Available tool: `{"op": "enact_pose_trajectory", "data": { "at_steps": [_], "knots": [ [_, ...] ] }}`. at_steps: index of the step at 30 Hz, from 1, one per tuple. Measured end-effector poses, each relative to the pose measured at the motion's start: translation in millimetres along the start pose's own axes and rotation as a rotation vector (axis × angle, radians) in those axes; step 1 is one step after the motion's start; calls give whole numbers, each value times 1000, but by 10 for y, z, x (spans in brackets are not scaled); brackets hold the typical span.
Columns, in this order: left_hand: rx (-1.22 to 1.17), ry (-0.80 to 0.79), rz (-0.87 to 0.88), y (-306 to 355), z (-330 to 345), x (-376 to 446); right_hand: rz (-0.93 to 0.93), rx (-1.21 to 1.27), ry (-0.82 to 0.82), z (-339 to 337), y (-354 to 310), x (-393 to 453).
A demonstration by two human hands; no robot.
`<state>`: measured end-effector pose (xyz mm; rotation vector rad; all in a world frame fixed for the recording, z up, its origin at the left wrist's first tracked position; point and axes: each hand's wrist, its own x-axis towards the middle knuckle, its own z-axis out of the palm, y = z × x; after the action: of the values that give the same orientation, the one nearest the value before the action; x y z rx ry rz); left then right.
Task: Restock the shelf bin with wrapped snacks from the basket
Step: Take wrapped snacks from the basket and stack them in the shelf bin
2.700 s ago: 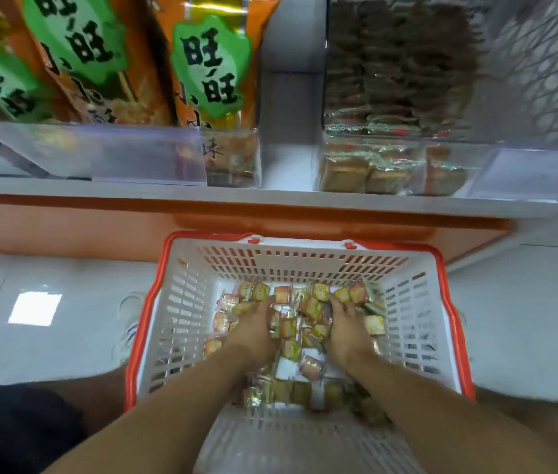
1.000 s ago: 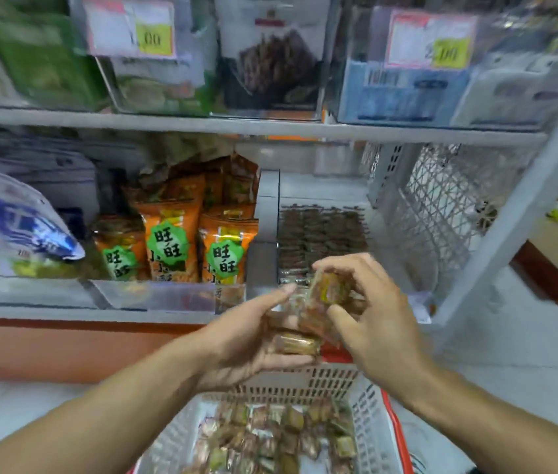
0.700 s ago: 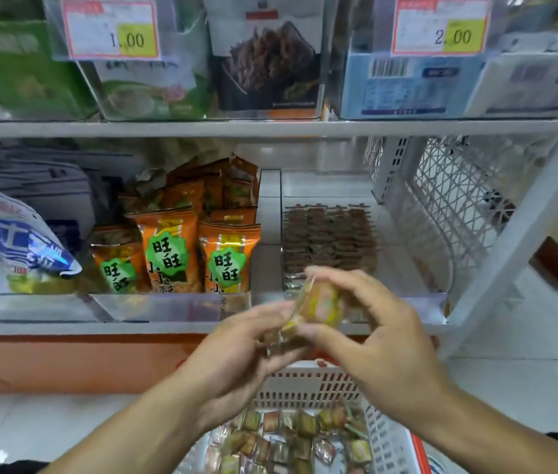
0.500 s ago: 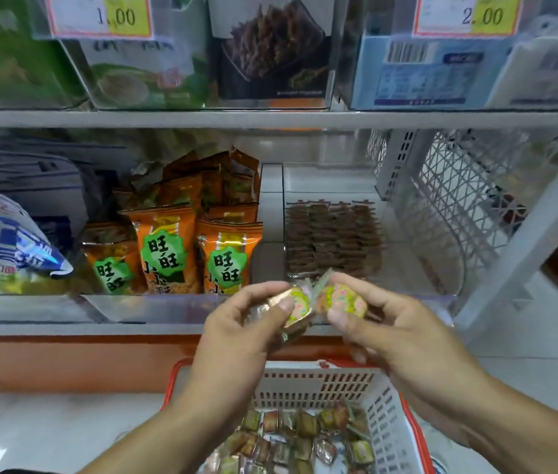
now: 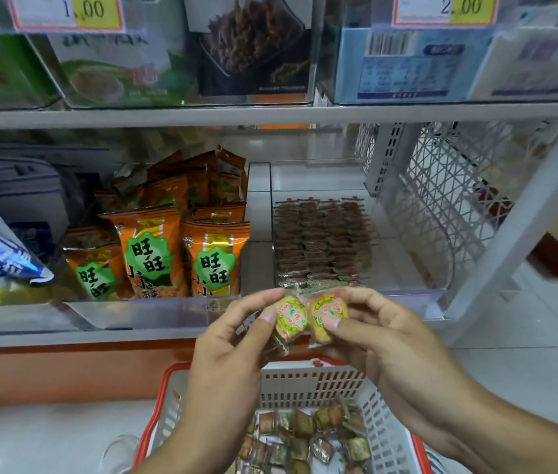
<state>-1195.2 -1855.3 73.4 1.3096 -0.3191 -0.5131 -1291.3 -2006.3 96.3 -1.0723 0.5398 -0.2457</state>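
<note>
While 2.7 s ago both hands dug in basket [image 5: 175,398], now raised before shelf bin [image 5: 407,295]: left hand [image 5: 233,340] pinches wrapped snack [image 5: 289,318], right hand [image 5: 383,340] pinches second snack [image 5: 327,314], packets touching. More snacks [image 5: 305,439] lie in basket below.

Two wrapped snacks [image 5: 308,318] above basket [image 5: 308,381]
</note>
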Motion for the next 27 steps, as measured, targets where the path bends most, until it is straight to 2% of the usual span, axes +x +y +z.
{"op": "enact_pose_trajectory", "data": {
  "at_steps": [4,8,14,17,20,23,27],
  "knots": [
    [-2,24,21,-1,-5,39,41,-29,-9,-2,-18,-19],
    [87,39,101,-9,-3,54,2,-121,10,0,-75,-27],
    [229,-63,191,42,15,1,6,-186,-79,-52,-203,-58],
    [235,-126,205,90,7,0,71,-225,-141,-137,-269,-30],
    [260,-213,198,122,-7,6,135,-261,-213,-178,-294,-4],
    [275,-274,149,95,-17,3,100,-309,-205,-182,-251,2],
    [178,-287,73,14,41,-2,66,-369,-216,-208,-164,19]
  ]
}}
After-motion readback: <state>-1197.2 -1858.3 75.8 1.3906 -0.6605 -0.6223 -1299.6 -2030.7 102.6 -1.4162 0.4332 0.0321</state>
